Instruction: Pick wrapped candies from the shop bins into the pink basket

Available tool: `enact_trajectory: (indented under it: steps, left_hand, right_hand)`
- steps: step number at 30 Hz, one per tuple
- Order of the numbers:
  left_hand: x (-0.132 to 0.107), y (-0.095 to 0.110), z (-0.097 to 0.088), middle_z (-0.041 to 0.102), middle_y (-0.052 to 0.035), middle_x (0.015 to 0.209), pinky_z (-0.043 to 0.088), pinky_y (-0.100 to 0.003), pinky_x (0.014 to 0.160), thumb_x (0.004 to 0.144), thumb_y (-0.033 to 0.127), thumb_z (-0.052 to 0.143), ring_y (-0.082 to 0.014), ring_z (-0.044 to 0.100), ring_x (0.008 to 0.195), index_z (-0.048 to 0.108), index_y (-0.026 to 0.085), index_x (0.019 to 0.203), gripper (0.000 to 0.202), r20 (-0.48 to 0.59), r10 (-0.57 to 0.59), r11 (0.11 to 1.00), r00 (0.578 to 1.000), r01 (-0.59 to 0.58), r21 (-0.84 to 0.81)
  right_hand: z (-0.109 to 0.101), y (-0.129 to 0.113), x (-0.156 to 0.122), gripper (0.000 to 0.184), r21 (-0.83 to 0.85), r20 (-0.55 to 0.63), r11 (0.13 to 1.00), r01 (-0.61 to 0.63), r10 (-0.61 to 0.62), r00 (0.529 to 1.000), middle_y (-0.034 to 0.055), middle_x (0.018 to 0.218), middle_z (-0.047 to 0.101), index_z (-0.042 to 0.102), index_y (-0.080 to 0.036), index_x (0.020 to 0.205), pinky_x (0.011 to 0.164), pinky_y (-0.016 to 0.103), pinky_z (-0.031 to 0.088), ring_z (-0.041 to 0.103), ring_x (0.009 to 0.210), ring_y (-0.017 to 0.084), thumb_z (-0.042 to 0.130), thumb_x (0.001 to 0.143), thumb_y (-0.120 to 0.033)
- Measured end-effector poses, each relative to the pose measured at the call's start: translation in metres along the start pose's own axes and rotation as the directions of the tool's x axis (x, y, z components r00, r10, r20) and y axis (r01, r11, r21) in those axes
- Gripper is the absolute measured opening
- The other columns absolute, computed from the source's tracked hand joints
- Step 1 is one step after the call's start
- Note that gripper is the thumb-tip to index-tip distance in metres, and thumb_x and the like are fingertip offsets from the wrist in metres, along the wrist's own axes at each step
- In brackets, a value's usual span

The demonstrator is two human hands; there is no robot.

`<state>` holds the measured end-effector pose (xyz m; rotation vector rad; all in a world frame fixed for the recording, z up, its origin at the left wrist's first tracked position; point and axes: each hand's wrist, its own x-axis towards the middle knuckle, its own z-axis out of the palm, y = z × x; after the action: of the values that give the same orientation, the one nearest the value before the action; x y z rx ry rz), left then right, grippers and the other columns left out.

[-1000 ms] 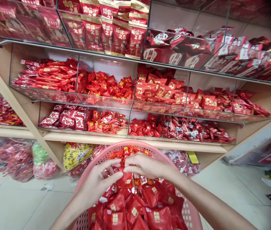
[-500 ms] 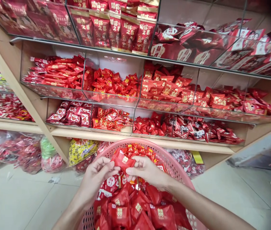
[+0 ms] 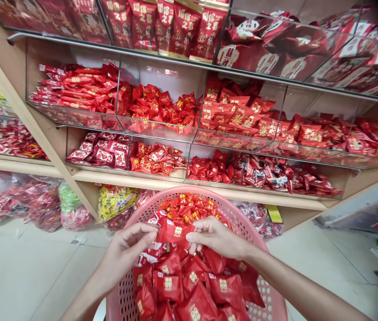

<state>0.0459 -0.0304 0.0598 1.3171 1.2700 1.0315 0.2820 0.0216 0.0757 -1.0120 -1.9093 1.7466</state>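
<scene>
Facing a wooden shelf [image 3: 115,179] stocked with red sweets [image 3: 238,116] in clear boxes [image 3: 162,130], with a pink basket [image 3: 246,223] in front, heaped with shiny red packets [image 3: 224,286]. Working above the basket with the left hand [image 3: 128,247] and the right hand [image 3: 217,236], each drawn to a pinch of thumb and fingers. Holding stretched between both, one end in each pinch, a single packet [image 3: 176,232], gold mark facing up, over the heap's far half.

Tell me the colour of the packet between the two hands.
The packet is red with gold print, clearest in the head view.
</scene>
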Motion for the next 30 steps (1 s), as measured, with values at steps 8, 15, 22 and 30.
enact_trajectory:
  steps: [8, 15, 22, 30]
  left_hand:
    - [-0.015, -0.016, -0.048, 0.064, -0.0052, 0.108, 0.050, -0.030, 0.083, 0.074, 0.048, 0.056, -0.0207, 0.060, 0.094, 0.061, 0.020, 0.099, 0.039, -0.283, -0.127, 0.991, 0.951, 0.131, -0.005]
    - [-0.018, -0.027, -0.070, 0.060, -0.0006, 0.117, 0.047, -0.030, 0.089, 0.073, 0.052, 0.055, -0.0211, 0.058, 0.101, 0.061, 0.024, 0.103, 0.041, -0.310, -0.184, 0.977, 0.933, 0.207, 0.042]
    - [-0.009, -0.046, -0.062, 0.065, -0.0010, 0.109, 0.041, -0.039, 0.098, 0.061, 0.057, 0.063, -0.0252, 0.055, 0.106, 0.066, 0.024, 0.090, 0.044, -0.359, -0.145, 0.983, 0.922, 0.177, 0.057]
    - [-0.003, -0.068, -0.063, 0.066, -0.0022, 0.105, 0.042, -0.039, 0.096, 0.062, 0.058, 0.061, -0.0253, 0.057, 0.104, 0.066, 0.024, 0.092, 0.046, -0.381, -0.075, 0.980, 0.921, 0.138, 0.142]
  right_hand:
    - [-0.019, 0.010, -0.023, 0.043, -0.106, 0.195, 0.957, -0.272, 0.288, 0.938, -0.0051, 0.045, 0.053, 0.047, -0.017, 0.065, 0.041, 0.017, 0.034, 0.049, 0.039, 0.007, 0.051, 0.076, -0.058]
    - [-0.037, 0.002, -0.029, 0.048, -0.298, 0.293, 0.837, -0.458, 0.537, 0.791, -0.0048, 0.039, 0.050, 0.057, -0.014, 0.059, 0.034, 0.016, 0.027, 0.038, 0.029, 0.004, 0.057, 0.068, -0.062]
    - [-0.107, -0.004, 0.028, 0.030, -0.736, -0.346, 0.644, -0.207, -0.095, 0.933, -0.0005, 0.054, 0.057, 0.057, -0.014, 0.062, 0.049, 0.021, 0.035, 0.051, 0.050, 0.010, 0.051, 0.081, -0.038]
    - [-0.152, 0.012, 0.122, 0.043, -0.956, -0.292, 0.137, -0.259, -0.380, 0.877, 0.0102, 0.126, 0.048, 0.048, -0.019, 0.119, 0.080, 0.032, 0.038, 0.047, 0.105, 0.023, 0.049, 0.077, -0.009]
